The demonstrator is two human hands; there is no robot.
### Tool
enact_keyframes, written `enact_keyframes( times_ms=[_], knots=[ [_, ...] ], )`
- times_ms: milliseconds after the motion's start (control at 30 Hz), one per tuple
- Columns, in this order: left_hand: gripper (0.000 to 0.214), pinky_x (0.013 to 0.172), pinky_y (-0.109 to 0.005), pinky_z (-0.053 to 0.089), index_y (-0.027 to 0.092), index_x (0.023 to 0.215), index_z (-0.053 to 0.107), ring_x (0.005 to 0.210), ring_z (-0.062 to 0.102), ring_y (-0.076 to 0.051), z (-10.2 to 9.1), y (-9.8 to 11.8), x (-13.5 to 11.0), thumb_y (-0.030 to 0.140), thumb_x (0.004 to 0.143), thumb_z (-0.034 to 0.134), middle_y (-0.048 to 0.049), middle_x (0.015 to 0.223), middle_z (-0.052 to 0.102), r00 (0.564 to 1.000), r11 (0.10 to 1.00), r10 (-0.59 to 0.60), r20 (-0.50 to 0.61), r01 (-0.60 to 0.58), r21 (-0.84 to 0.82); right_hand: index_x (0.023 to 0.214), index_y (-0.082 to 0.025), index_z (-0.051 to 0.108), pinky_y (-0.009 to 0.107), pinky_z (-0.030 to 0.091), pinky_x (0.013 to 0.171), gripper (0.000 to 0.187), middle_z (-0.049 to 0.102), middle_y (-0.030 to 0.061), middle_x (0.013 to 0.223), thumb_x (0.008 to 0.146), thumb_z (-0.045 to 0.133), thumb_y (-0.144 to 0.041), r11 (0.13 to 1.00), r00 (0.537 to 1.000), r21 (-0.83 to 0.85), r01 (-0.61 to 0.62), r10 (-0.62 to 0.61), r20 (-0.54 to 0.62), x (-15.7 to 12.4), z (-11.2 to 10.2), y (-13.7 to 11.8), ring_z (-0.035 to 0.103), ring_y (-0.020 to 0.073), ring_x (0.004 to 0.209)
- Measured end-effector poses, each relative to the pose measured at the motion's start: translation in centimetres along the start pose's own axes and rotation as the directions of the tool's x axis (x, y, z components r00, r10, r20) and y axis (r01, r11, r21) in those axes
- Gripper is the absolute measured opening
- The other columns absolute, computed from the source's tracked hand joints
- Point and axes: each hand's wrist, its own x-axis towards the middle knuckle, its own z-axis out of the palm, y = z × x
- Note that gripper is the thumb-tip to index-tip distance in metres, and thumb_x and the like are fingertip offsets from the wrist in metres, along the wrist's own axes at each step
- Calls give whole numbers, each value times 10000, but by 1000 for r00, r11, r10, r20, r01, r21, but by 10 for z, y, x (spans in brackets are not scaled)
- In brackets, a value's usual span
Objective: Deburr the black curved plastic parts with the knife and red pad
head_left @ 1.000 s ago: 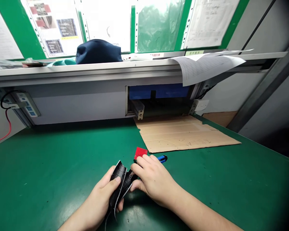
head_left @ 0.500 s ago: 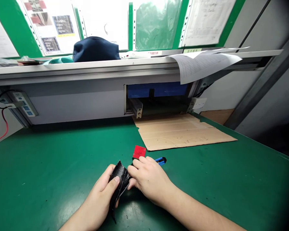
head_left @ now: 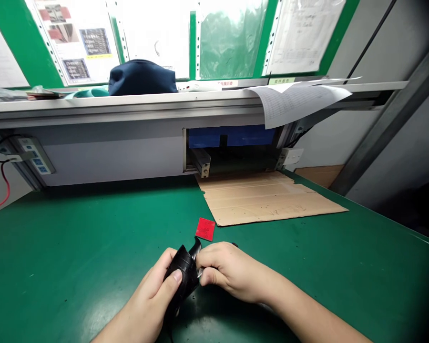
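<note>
My left hand (head_left: 155,290) is closed around a curved black plastic part (head_left: 182,271), its thumb pressed on the near face. A ribbed black tip (head_left: 196,247) sticks up behind that part; whether it belongs to the same piece I cannot tell. Close against the part's right edge, my right hand (head_left: 227,271) is closed on a utility knife (head_left: 235,244). Only the dark rear end of the knife and a bit of bright metal by the fingertips show; my fingers hide the rest. Just beyond the hands, a red square piece (head_left: 205,229) with dark marks lies on the table.
A flat cardboard sheet (head_left: 271,200) lies on the green table (head_left: 93,228) at the back right. Behind is a panel with an opening. Above it, a shelf (head_left: 128,110) carries a dark blue pouch (head_left: 142,77) and overhanging papers (head_left: 296,102). A power strip (head_left: 37,155) hangs at left.
My right hand has turned and shifted slightly right and down, so the knife's blue handle is now hidden. The black part has tilted in my left hand, and more of the red piece shows.
</note>
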Motion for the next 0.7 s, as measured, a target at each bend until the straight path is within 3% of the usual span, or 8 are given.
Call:
enact_keyframes(
  times_ms=[200,333,467,533,600,700],
  knots=[
    [336,773,-283,392,231,1031,515,805,484,-176,-2,-1,-1,519,932,373,-7,885,524,1000,999,13,11,-13,40,706,-144,464,216,303,572,653,425,-12,660,967,311,-722,931,1000,364,-20,27,-13,-1,-12,-9,375,125,609],
    [308,792,-283,391,230,1013,522,837,473,-189,0,2,-1,493,927,386,-12,892,521,999,998,38,-26,-37,44,793,-117,576,237,327,592,651,480,27,696,996,310,-675,868,990,497,-18,84,-111,-4,-18,-8,428,146,636],
    [297,793,-284,385,231,988,513,815,450,-182,1,7,-2,481,937,360,-8,867,497,999,997,44,-7,-43,70,794,-146,546,243,353,548,663,411,-4,603,1011,190,-661,794,963,606,53,121,-243,-6,-22,-2,396,145,546],
    [292,789,-286,382,233,990,509,823,453,-185,-1,8,-4,473,943,348,-9,872,499,999,995,51,13,-52,88,821,-161,547,249,386,539,701,417,-12,605,980,139,-708,875,923,482,38,154,-353,-6,-24,2,396,156,535],
    [286,786,-288,378,235,997,499,831,460,-187,-4,8,-5,469,947,343,-9,881,504,998,993,50,43,-54,101,890,-146,598,252,412,581,665,495,15,705,948,289,-733,969,878,237,-66,169,-448,-5,-26,7,448,174,617],
    [274,788,-292,373,243,1034,488,836,468,-183,-6,6,-4,458,952,341,-6,908,513,998,995,31,54,-36,93,810,-157,625,241,375,609,473,532,29,747,945,520,-598,980,840,-45,-195,143,-524,-4,-22,10,466,177,670]
  ],
)
